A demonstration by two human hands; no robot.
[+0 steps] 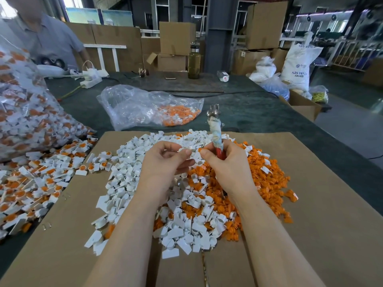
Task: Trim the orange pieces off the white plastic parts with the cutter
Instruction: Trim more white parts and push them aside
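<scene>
I pinch a small white plastic part (187, 150) in my left hand (165, 162), raised above the piles so its joint meets the blades. My right hand (226, 164) has its grip closed around the red-handled, tape-wrapped metal cutter (216, 139), nose tilted up and away. On the flat brown cardboard sheet (310, 224) covering the desk, trimmed white pieces (128, 183) lie left and cut orange pieces (259, 183) right, sorted as I go.

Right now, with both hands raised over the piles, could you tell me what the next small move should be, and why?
Probably bring the cutter to the small part and snip. The left hand pinches that part beside the right hand, which grips the cutter with its head pointing away.
</scene>
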